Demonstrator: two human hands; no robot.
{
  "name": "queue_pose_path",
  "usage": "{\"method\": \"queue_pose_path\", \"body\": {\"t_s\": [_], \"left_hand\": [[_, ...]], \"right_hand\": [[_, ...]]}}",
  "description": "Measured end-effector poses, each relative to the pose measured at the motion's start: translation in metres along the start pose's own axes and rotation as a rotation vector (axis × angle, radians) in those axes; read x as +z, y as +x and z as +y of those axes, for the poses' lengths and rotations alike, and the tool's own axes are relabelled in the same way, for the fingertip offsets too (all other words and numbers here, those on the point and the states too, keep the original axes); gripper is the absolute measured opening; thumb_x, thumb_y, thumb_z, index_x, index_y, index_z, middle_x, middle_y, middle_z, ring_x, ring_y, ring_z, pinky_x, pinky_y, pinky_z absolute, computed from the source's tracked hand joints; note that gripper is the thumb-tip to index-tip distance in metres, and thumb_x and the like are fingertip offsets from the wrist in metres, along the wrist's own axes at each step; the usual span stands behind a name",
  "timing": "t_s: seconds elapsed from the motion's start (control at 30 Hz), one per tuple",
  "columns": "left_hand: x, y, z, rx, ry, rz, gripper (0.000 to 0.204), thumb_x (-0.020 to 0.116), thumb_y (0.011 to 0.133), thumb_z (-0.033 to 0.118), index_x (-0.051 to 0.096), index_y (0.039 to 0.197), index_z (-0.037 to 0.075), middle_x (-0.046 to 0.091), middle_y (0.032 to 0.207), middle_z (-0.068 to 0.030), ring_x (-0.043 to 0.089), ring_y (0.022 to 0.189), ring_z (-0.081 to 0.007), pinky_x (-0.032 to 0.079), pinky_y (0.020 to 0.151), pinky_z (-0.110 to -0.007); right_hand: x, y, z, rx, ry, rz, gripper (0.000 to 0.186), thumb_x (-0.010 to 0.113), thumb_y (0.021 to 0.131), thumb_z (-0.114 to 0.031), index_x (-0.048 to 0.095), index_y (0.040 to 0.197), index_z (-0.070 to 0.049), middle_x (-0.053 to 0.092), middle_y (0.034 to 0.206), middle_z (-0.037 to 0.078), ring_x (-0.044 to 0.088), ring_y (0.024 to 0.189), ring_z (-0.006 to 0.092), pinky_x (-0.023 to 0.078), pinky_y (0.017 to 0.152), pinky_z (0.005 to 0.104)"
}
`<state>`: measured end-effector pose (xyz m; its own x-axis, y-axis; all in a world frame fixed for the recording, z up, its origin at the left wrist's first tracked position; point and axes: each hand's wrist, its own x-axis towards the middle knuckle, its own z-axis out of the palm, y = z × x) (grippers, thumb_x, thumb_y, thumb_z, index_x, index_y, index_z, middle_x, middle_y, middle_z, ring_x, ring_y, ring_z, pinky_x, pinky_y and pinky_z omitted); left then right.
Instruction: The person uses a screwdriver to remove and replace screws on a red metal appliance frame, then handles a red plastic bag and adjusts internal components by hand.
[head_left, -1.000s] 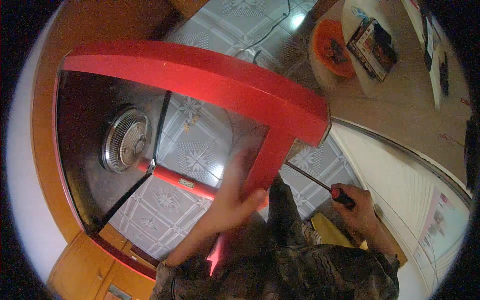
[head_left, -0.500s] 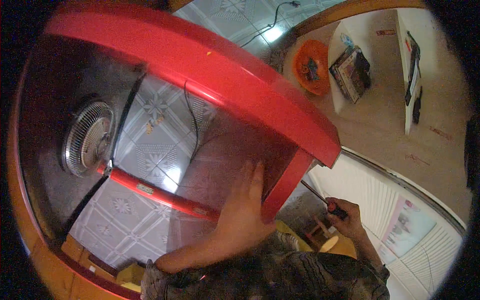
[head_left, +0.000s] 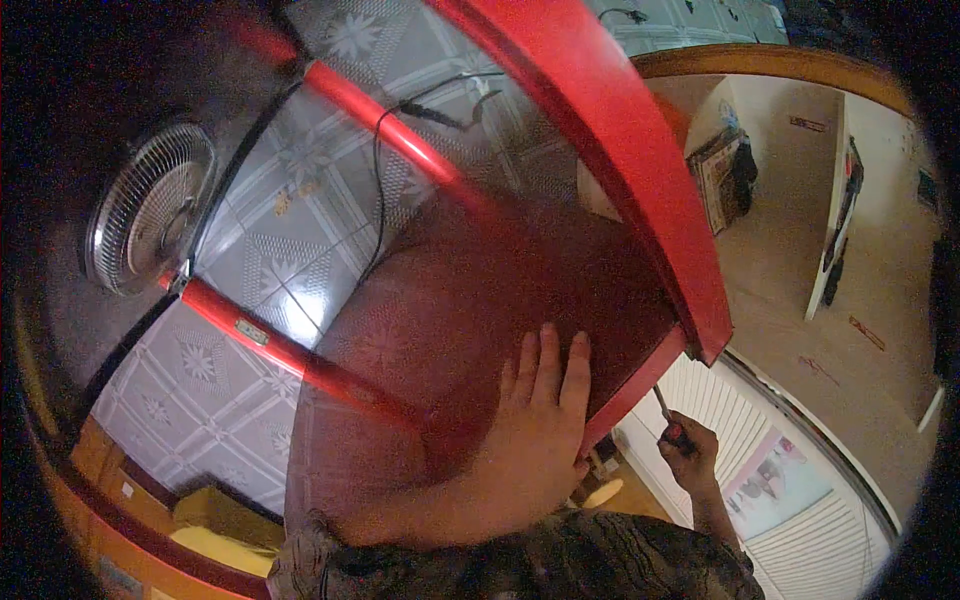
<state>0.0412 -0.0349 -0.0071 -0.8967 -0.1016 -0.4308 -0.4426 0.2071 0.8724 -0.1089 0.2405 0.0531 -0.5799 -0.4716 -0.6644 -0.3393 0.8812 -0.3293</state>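
Filling most of the view: a red table frame [head_left: 640,170], its top rail curving from upper centre down to a corner at right, a dark reddish panel [head_left: 520,300] stretched inside it. Below that, two red crossbars [head_left: 290,355] running diagonally over a patterned grey tiled floor [head_left: 280,250]. At left, a round fan [head_left: 145,220] with a wire grille, a thin black cable [head_left: 400,130] trailing across the tiles beside it.

Pressed flat against the panel near the frame's corner — the left hand [head_left: 535,430], fingers straight and close together, holding nothing. Lower right, just beyond the red leg [head_left: 635,390] — the right hand [head_left: 690,450], curled shut around a screwdriver [head_left: 668,420], red-and-black handle in the fist, shaft pointing up toward the leg's corner.
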Motion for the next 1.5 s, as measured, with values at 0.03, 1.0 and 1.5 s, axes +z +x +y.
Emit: {"method": "queue_pose_path", "body": {"t_s": [0.03,1.0,1.5], "left_hand": [[0.0,0.0,0.0,0.005,-0.004,0.005,0.109,0.079,0.063,0.025,0.008,0.139,-0.008,0.011,0.141,-0.0366,0.014,0.132,-0.0508,0.017,0.111,-0.05],[-0.002,-0.001,0.0,0.074,0.086,0.01,0.104,0.076,0.063,0.029,0.014,0.134,-0.015,0.02,0.139,-0.0336,0.019,0.13,-0.0511,0.019,0.11,-0.052],[-0.019,-0.007,-0.081,0.333,-0.411,-0.094,0.058,0.043,0.094,0.031,0.023,0.144,0.009,0.012,0.151,-0.0176,0.012,0.139,-0.0345,0.011,0.111,-0.046]], "right_hand": [[0.001,0.001,0.003,-0.104,0.082,0.014,0.041,0.068,0.08,-0.013,0.056,0.115,0.005,0.055,0.074,0.002,0.05,0.064,0.0077,0.043,0.059,0.0213],[0.061,0.0,0.027,0.145,0.007,0.111,0.014,0.064,0.072,-0.019,0.064,0.082,-0.009,0.063,0.082,0.008,0.061,0.074,0.0291,0.049,0.065,0.0377],[0.091,-0.011,0.034,-0.027,0.226,0.274,0.021,0.063,0.075,-0.005,0.043,0.076,-0.01,0.052,0.069,0.005,0.051,0.061,0.0159,0.042,0.056,0.0295]]}}
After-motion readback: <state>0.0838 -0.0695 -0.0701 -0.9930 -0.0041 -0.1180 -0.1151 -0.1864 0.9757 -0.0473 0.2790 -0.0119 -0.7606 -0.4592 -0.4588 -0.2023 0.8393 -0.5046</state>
